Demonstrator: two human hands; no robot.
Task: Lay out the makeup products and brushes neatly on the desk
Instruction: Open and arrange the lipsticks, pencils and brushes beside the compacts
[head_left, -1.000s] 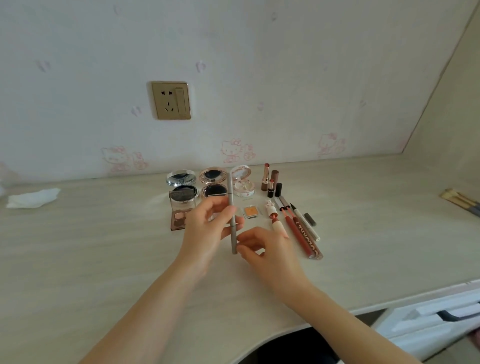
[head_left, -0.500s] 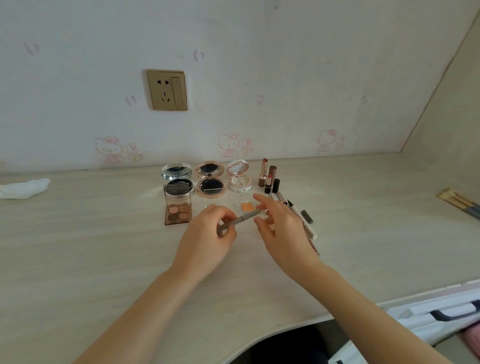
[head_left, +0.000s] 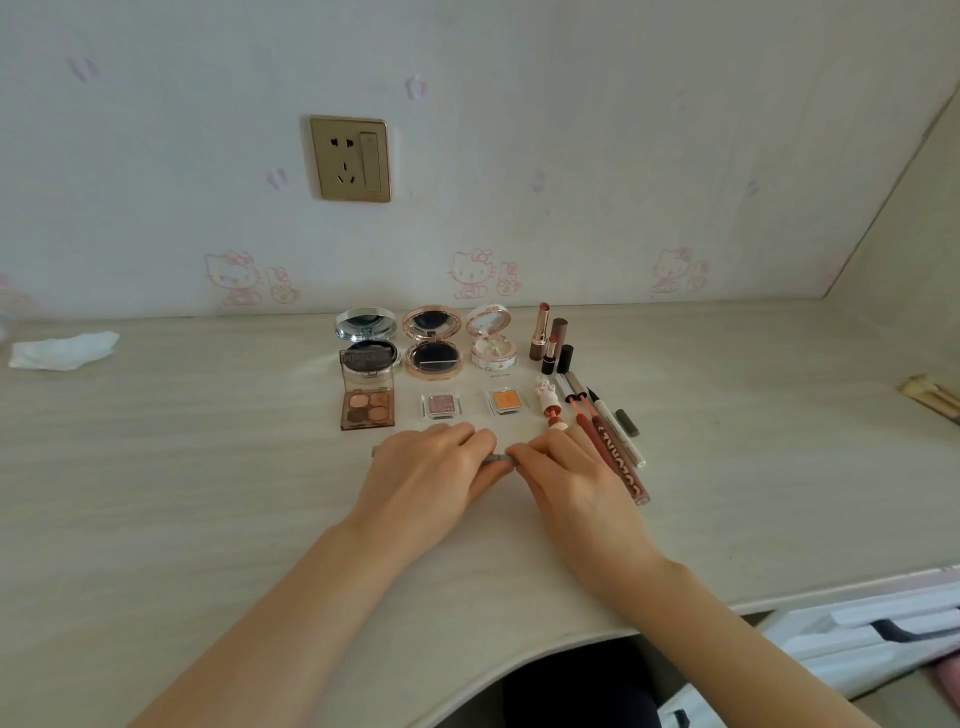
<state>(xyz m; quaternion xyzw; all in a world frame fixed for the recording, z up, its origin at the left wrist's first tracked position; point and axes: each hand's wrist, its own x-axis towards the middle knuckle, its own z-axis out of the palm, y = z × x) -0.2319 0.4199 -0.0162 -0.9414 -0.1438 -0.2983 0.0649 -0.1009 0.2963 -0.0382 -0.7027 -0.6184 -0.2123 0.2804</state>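
My two arms are bare, with no sleeves on them. My left hand (head_left: 426, 467) and right hand (head_left: 571, 475) have no rings or bands. Below the desk (head_left: 208, 519) edge, I have dark clothes on.

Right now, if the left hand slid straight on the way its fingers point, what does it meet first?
Probably the right hand: the left hand points right along the gray pencil both hold, fingertips almost touching. Depth is unclear.
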